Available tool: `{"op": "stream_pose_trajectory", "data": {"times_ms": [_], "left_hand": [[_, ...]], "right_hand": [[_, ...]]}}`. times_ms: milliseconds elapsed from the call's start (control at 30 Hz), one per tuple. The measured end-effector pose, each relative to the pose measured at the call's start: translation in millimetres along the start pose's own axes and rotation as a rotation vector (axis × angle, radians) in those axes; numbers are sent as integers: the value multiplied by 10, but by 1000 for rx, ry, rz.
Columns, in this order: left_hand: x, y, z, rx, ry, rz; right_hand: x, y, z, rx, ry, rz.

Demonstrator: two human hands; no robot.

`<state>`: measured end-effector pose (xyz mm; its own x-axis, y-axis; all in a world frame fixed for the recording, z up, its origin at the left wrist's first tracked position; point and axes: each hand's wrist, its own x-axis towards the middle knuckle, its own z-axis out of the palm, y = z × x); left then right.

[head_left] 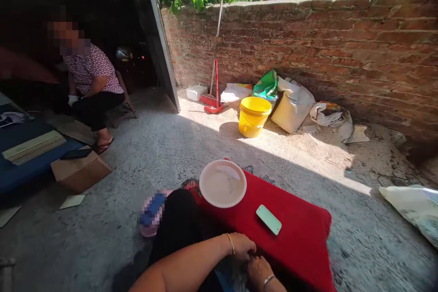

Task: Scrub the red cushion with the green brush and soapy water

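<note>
My left hand point(242, 245), with a gold bracelet at the wrist, is closed with its fingertips curled down by the near edge of a low bench covered in red cloth point(297, 223). Close against it, my right hand point(259, 269), with a silver bracelet, is closed too. What the fingers hold, if anything, is hidden; a pale, blurry patch shows below them. Lying on the red cloth is a flat, pale green piece with rounded corners point(268, 219). A round, whitish basin point(222, 184) stands at the bench's far left end.
A yellow bucket point(253, 117), a red broom point(209, 99) and several sacks point(293, 107) stand before a brick wall point(308, 41). At left, a person point(91, 70) sits near a cardboard box point(81, 171). A pink object point(148, 228) is beside my leg.
</note>
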<state>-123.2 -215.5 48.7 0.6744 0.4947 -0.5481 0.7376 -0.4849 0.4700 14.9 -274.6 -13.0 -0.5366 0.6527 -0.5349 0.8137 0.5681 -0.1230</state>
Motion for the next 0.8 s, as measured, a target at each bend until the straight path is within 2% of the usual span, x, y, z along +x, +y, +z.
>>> {"op": "stream_pose_trajectory", "data": {"times_ms": [100, 233, 367, 600, 733, 800], "left_hand": [[19, 0, 13, 6, 11, 9], [21, -11, 21, -3, 34, 20], [20, -18, 18, -18, 43, 18], [5, 3, -15, 8, 28, 17], [9, 17, -5, 19, 35, 20], [58, 29, 37, 32, 28, 26]], "right_hand": [[-15, -54, -83, -49, -88, 52], [-91, -157, -283, -41, -98, 59], [-130, -207, -380, -51, -104, 70], [-136, -218, -406, -44, -101, 53], [-172, -151, -319, -36, -77, 37], [-149, -106, -276, -8, 10, -6]]}}
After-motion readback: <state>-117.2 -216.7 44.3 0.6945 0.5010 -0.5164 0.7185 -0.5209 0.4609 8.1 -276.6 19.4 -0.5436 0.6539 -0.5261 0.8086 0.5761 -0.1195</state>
